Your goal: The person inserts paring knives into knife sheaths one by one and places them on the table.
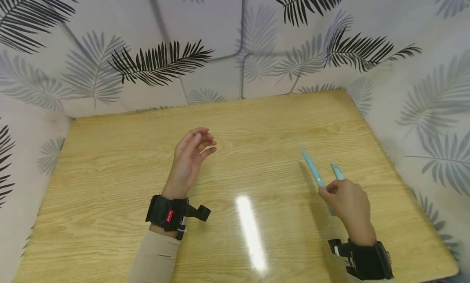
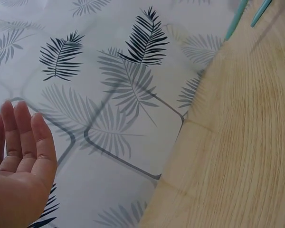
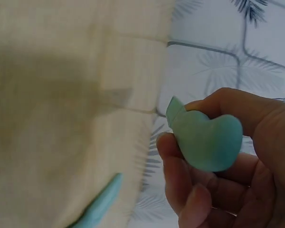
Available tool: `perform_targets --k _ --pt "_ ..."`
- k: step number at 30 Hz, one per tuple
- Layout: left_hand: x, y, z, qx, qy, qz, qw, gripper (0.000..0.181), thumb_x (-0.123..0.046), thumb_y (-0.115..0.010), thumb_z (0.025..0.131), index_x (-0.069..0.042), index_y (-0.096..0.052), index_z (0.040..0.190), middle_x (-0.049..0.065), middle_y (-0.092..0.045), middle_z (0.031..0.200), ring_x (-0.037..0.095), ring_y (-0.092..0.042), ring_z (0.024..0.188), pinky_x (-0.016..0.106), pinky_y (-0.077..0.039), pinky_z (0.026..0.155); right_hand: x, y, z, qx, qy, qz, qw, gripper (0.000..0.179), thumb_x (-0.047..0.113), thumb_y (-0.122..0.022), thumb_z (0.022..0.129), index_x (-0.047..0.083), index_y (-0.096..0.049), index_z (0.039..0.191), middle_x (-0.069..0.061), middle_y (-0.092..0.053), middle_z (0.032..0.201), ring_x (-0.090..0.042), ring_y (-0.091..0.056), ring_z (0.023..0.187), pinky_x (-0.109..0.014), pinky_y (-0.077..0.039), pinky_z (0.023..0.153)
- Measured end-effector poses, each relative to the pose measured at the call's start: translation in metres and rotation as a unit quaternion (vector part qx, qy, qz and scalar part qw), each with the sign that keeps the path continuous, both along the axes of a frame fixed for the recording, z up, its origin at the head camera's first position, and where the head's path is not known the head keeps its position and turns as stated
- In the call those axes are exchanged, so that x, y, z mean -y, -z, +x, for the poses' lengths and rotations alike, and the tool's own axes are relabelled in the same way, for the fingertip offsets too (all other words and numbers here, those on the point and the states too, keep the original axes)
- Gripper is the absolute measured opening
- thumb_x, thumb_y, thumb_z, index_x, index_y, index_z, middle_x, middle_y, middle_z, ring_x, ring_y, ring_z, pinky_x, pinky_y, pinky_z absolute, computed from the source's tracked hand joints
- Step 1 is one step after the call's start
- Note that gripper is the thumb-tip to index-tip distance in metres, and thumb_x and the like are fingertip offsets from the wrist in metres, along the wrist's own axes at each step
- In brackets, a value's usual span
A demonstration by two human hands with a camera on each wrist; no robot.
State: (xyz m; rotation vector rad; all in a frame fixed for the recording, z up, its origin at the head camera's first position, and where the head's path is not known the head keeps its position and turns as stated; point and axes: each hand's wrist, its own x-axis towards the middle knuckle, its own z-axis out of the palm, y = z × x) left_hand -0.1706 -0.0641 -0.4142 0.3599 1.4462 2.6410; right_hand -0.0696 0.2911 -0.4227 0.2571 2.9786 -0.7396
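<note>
In the head view my right hand (image 1: 349, 201) pinches a slim light-blue knife (image 1: 311, 165) between thumb and fingers, above the right part of the table. Its narrow end points away and to the left. The right wrist view shows the rounded butt of the knife's handle (image 3: 206, 142) close up, with a flat part behind it. A second light-blue long piece (image 1: 338, 171) lies just beyond my right hand, its near part hidden by that hand. My left hand (image 1: 189, 160) hovers over the table left of centre, fingers loosely bent and holding nothing.
The wooden table (image 1: 121, 160) has its far edge against a leaf-patterned cloth (image 1: 216, 38), which also hangs along the left and right sides. A bright light reflection crosses the table's front middle. Black straps with small cameras sit on both wrists.
</note>
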Motion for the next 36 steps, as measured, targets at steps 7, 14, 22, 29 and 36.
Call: perform_targets --k 7,14,22,29,36 --pt "0.0 0.002 0.002 -0.001 0.012 0.013 0.9998 0.021 -0.021 -0.049 0.102 -0.007 -0.058 0.114 0.002 -0.062 0.101 0.018 -0.059 0.095 0.034 -0.051 0.088 -0.013 0.021 0.01 0.043 0.014 0.004 0.999 0.036 0.024 -0.063 0.09 -0.011 -0.069 0.088 -0.012 -0.066 0.066 -0.015 -0.051 0.046 -0.027 -0.041 0.04" --pt "0.007 0.001 0.0 0.021 -0.001 -0.001 0.9998 0.025 -0.024 -0.049 0.102 -0.006 -0.055 0.119 0.001 -0.061 0.102 0.017 -0.059 0.096 0.033 -0.051 0.088 -0.021 0.031 0.015 0.041 0.013 0.025 0.9988 0.033 0.022 -0.063 0.09 -0.01 -0.069 0.084 -0.008 -0.063 0.061 -0.015 -0.052 0.046 -0.028 -0.043 0.04" --pt "0.015 -0.003 0.002 0.03 -0.018 0.003 0.9994 0.031 -0.024 -0.05 0.101 -0.004 -0.05 0.124 0.002 -0.061 0.101 0.018 -0.059 0.095 0.032 -0.051 0.088 -0.02 0.033 0.015 0.058 0.022 0.038 0.9974 0.028 0.018 -0.064 0.089 -0.009 -0.067 0.084 -0.008 -0.06 0.062 -0.017 -0.051 0.05 -0.028 -0.042 0.043" --pt "0.014 -0.003 0.005 0.032 -0.025 -0.021 0.999 0.024 -0.023 -0.05 0.101 -0.008 -0.053 0.12 0.002 -0.061 0.101 0.017 -0.06 0.095 0.032 -0.051 0.088 -0.018 0.034 0.012 0.065 0.022 0.029 0.9972 0.026 0.016 -0.065 0.089 -0.01 -0.065 0.086 -0.009 -0.06 0.063 -0.017 -0.052 0.051 -0.028 -0.043 0.042" --pt "0.014 0.0 0.007 0.041 -0.026 -0.029 0.9984 0.023 -0.025 -0.052 0.101 -0.007 -0.055 0.116 0.002 -0.061 0.1 0.018 -0.059 0.096 0.031 -0.051 0.089 -0.018 0.034 0.012 0.074 0.02 0.031 0.9966 0.028 0.017 -0.066 0.088 -0.011 -0.065 0.088 -0.009 -0.06 0.065 -0.017 -0.052 0.053 -0.028 -0.044 0.044"
